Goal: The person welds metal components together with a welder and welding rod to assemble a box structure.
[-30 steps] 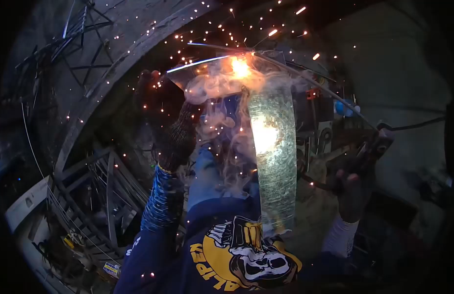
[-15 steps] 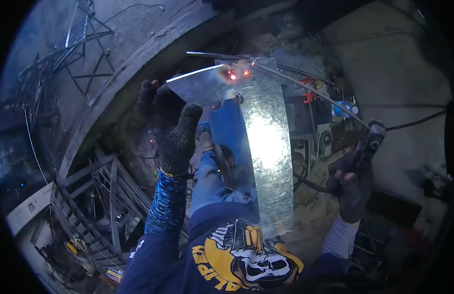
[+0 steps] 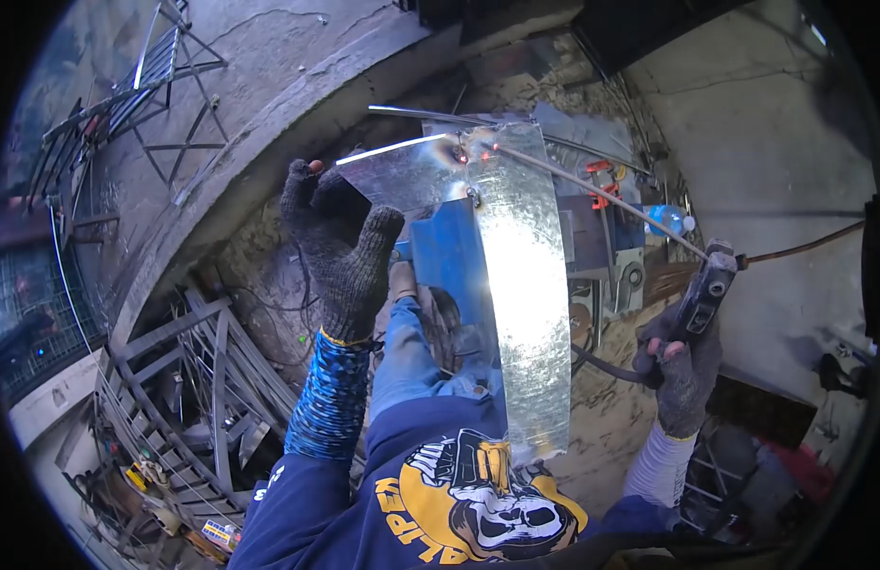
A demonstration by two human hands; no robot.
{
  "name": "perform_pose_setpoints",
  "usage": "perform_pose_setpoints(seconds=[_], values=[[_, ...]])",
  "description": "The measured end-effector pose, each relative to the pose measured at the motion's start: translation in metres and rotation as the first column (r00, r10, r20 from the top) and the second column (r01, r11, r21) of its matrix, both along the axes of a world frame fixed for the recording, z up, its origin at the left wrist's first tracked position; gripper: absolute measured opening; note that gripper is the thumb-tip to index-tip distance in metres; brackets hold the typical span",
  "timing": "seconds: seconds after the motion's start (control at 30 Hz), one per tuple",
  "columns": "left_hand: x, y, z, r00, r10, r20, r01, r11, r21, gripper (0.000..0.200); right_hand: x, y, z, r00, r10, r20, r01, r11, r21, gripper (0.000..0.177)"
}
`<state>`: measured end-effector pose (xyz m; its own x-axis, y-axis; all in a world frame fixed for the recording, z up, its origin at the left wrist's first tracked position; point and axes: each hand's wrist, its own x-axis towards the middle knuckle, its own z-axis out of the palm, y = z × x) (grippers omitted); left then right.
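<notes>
My left hand [image 3: 350, 252], in a dark knitted glove, is spread with fingers apart beside the left edge of a shiny sheet metal piece [image 3: 530, 361]. My right hand [image 3: 682, 366], gloved too, is wrapped round a welding electrode holder [image 3: 708, 290]. From the holder a long thin electrode [image 3: 602, 195] slants up-left to the sheet's upper part, where its tip glows red near scorched spots. A narrower metal plate [image 3: 397, 171] meets the sheet at upper left. Beneath them is a blue metal surface [image 3: 445, 252].
Metal frames and bars [image 3: 221, 399] lie at lower left, and a lattice frame [image 3: 164, 95] at upper left. A plastic bottle [image 3: 668, 220] and a red clamp [image 3: 602, 180] are right of the sheet. A cable [image 3: 811, 242] runs right from the holder.
The scene is brighter and the red glow near the electrode tip is smaller. Sheet, plate and both hands appear shifted slightly in view. My right hand still grips the holder.
</notes>
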<state>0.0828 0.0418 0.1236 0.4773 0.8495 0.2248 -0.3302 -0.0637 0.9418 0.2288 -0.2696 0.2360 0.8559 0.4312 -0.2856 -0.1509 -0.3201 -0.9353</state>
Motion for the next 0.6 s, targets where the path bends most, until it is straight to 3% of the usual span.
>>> perform_pose_setpoints(seconds=[0.27, 0.6], values=[[-0.0003, -0.0021, -0.0039, 0.999, 0.040, -0.022, -0.039, 0.999, 0.013, 0.079, 0.0003, -0.0004, -0.0003, 0.998, 0.058, 0.021, -0.057, 0.998, -0.017, 0.051], [0.0001, -0.0026, -0.0056, 1.000, 0.003, -0.012, -0.004, 1.000, -0.023, 0.078, 0.0002, 0.0004, -0.0023, 0.997, 0.066, -0.041, -0.066, 0.998, 0.001, 0.062]])
